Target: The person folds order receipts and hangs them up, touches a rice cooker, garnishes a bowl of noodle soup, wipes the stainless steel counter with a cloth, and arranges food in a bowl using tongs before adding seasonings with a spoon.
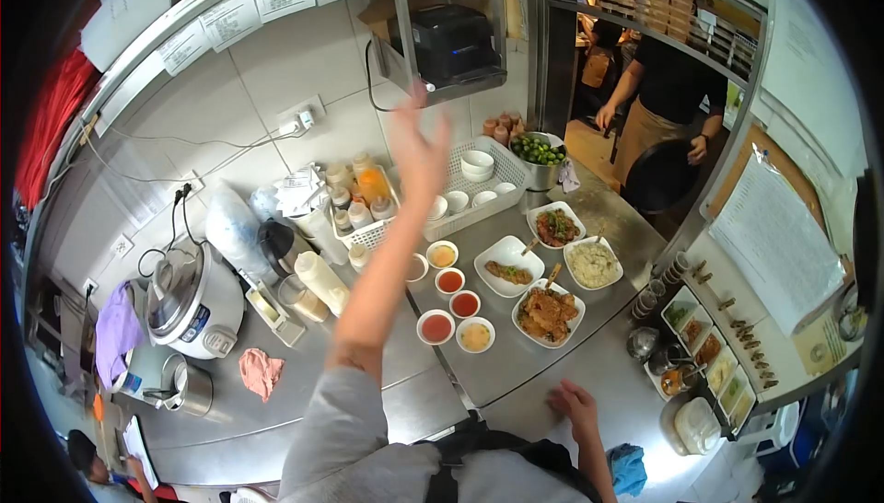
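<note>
Raised high over the back of the steel counter, my left hand [422,149] is blurred, its fingers apart and nothing in them, in front of the wall below the black printer [453,43]. My right hand [573,404] hovers low over the counter near my body, fingers loosely curled and partly blurred. Between them lie small bowls of red sauce [465,303] and yellow sauce [475,335]. White square bowls hold fried food [548,312], a rolled item [508,271], a red dish [557,226] and pale rice [592,264].
A rice cooker [193,305], squeeze bottles [322,280] and a pink cloth [261,374] are at left. A white basket [488,204] and a pot of limes [539,155] stand behind. Garnish trays [709,348] line the right. A person [658,107] holds a black tray beyond the opening.
</note>
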Tool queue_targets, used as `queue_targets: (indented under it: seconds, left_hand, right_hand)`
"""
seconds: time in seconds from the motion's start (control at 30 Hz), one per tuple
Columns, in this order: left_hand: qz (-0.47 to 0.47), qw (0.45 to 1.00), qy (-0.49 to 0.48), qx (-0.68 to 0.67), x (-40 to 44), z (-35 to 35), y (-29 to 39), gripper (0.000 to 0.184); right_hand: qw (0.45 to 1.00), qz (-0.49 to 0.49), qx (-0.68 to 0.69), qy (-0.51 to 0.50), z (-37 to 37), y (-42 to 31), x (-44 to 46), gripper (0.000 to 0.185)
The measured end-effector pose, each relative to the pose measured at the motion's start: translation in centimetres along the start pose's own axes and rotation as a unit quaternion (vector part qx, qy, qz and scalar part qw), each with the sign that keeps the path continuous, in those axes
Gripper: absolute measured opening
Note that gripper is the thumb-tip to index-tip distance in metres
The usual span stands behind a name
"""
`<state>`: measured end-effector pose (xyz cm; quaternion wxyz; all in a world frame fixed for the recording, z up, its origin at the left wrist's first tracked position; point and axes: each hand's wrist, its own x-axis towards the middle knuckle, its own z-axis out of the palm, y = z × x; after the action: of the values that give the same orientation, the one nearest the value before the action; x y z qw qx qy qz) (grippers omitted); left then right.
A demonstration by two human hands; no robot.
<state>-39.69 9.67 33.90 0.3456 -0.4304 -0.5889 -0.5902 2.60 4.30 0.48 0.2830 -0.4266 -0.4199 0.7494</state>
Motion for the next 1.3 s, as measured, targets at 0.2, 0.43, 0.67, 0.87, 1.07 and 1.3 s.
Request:
queue_targets:
  seconds: [0.2,0.43,0.67,0.87,1.07,1.3]
  left_hand:
    - [-0.352,0.862,0.061,-0.358,22.6,-2.3,-4.3,0.073]
    - [-0.280,0.880,-0.206,-0.324,3.7,0.7,-2.4,0.033]
    - [-0.434,0.693,-0.376,-0.435,-39.1,-6.4,15.3,0.055]
    - [-0.338,0.724,-0.531,-0.281,-44.3,-11.5,17.2,0.040]
    - [-0.093,0.799,-0.576,-0.148,-47.8,-12.8,17.5,0.046]
    - [-0.019,0.773,-0.617,-0.143,-46.2,-11.0,13.5,0.055]
  right_hand:
    - [0.989,0.021,-0.089,0.118,-3.5,2.3,-7.9,0.030]
    - [0.985,-0.105,-0.099,0.098,-1.3,2.9,-8.7,0.024]
    - [0.996,-0.064,0.009,0.060,1.8,0.1,-7.6,0.056]
    - [0.982,-0.058,-0.082,0.157,-2.5,2.8,-6.8,0.054]
    - [0.844,-0.214,-0.470,0.146,-3.3,2.5,-7.7,0.035]
    - [0.678,-0.379,-0.622,0.101,-3.7,1.1,-7.1,0.016]
